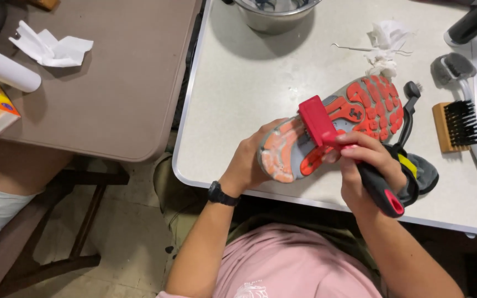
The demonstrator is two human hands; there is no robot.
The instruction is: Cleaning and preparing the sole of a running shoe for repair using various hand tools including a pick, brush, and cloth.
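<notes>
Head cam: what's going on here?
A person at a white table holds a shoe sole-up in the left hand. The right hand grips a red-and-black brush, its head pressed to the sole. Beside them lie a wooden brush, a small brush and a metal pot.

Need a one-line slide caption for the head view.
Left hand steadies an upturned sneaker, orange-and-grey sole up, while right hand presses a red scrub brush onto it.

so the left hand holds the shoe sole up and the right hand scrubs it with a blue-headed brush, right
Not quite. The head view shows the brush has a red head, not a blue one, on a black and red handle. The rest holds: the left hand holds the shoe sole up, and the right hand presses the brush on it.
</notes>
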